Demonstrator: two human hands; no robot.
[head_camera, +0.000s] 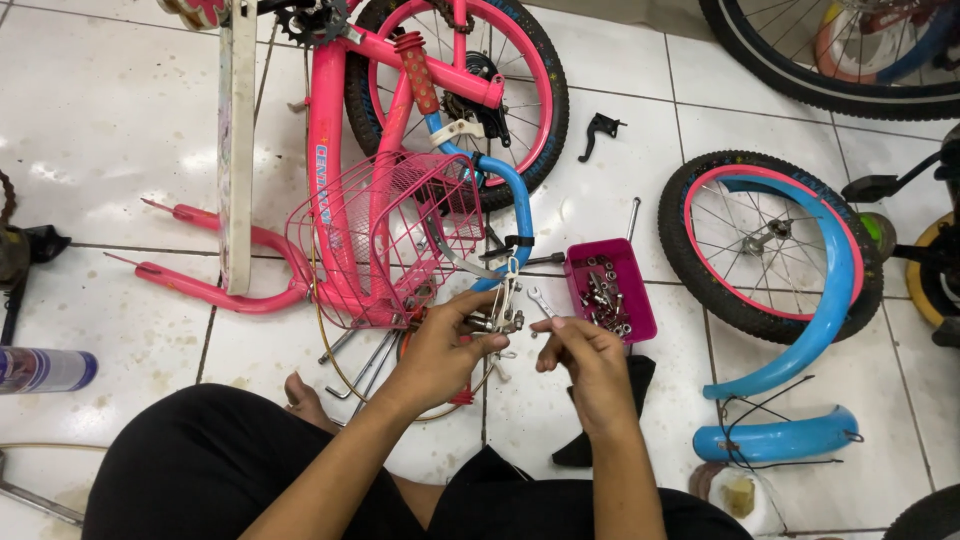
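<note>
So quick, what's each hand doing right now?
Left hand: closed on the metal brake part.
Right hand: fingers pinched together; whether something small is held cannot be told.

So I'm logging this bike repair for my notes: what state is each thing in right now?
Pink bike frame: lying on the tiled floor, partly dismantled.
Pink wire basket: attached at the frame, empty.
Loose wheel: off the bike, flat on the floor.
Blue mudguards: detached, on the floor.
Pink tray: open, holding nuts and bolts.
Metal brake part: held by the left hand.
Right hand: fingers pinched; what they hold is too small to tell.
</note>
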